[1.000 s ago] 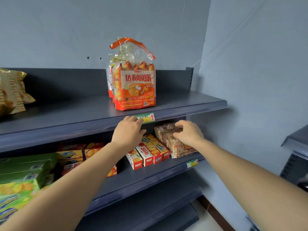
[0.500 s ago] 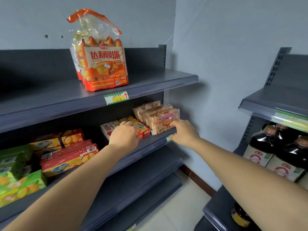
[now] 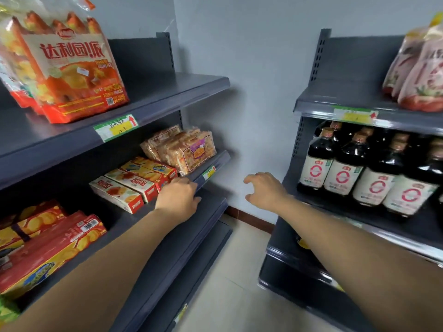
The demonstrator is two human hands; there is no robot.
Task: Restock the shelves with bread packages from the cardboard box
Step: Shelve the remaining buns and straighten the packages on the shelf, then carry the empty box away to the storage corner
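Right hand (image 3: 265,190) off bread packs (image 3: 189,149), now loose, empty to their right; left hand (image 3: 178,197) flat below them. Pack looks shelved.

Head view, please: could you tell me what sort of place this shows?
Probably a small grocery shop: grey shelves with handwritten price tags on their edges, packaged snacks, and rows of identical dark bottles.
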